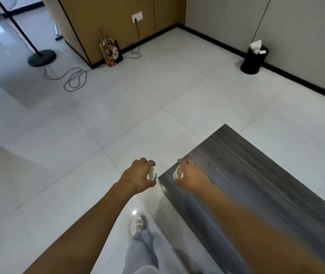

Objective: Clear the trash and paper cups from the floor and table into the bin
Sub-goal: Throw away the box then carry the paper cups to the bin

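Room: pale tiled floor [118, 107], black skirting, tan cabinet wall at back; picture slightly motion-blurred.
Far left: lamp stand base [41, 57] with a grey cable [74, 80] looped on the floor beside it.
Back centre: patterned paper bag [111, 52] leaning against the cabinet.
Left hand [137, 177]: fingers curled round a paper cup [151, 173], held in the air over the floor just off the desk corner.
Right hand [191, 177]: fingers and thumb wrapped round a second paper cup [179, 173], over the near corner of the desk [256, 175]; whether it is lifted clear cannot be told.
Far right: black bin [253, 60] against the wall, well apart from both hands, white trash already sticking out of its top.
Step (judged): carry both cups to the bin.
Method note: keep cups upright in case of dregs, grip lightly so the rims do not crush, walk round the desk corner, release directly above the bin mouth beside the protruding paper.
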